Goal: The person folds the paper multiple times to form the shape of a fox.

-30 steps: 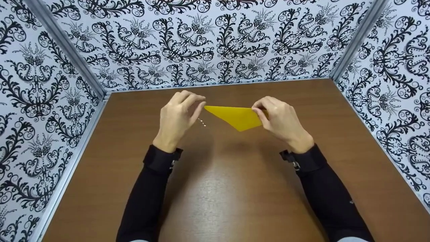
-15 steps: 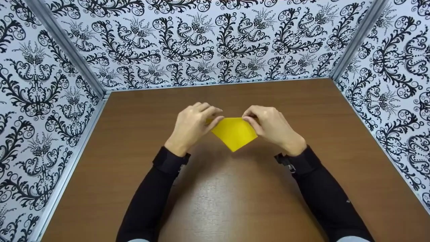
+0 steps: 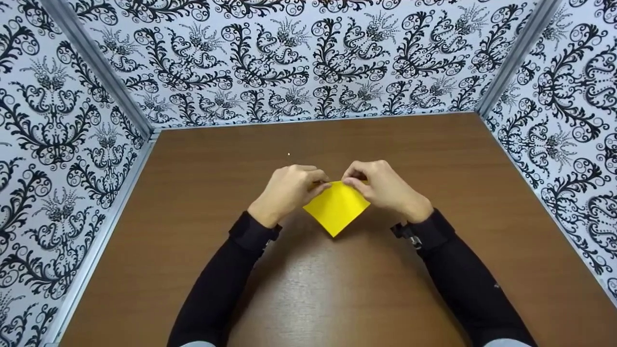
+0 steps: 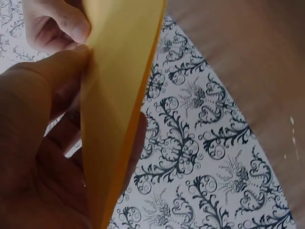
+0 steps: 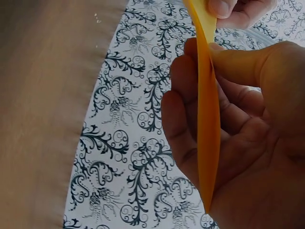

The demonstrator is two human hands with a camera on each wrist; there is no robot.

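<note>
A yellow sheet of paper [image 3: 336,209] hangs between my hands above the table in the head view, one corner pointing down toward me. My left hand [image 3: 291,188] pinches its top left edge between thumb and fingers. Close by, my right hand [image 3: 388,185] pinches the top edge on the other side. In the left wrist view the paper [image 4: 119,62] bows slightly, with the left thumb pressing its near face. The right wrist view shows the paper [image 5: 208,124] almost edge-on, between the right thumb and fingers.
A brown wooden table [image 3: 308,299] lies beneath both hands. Behind it stands a white wall [image 3: 308,58] with black scrollwork, and similar side walls [image 3: 578,120] flank it. Grey metal posts [image 3: 96,67] mark the corners.
Both hands have moved toward me and closer together, bringing the paper lower in view. Its broad face now shows as a diamond instead of the earlier slanted, narrow shape.
</note>
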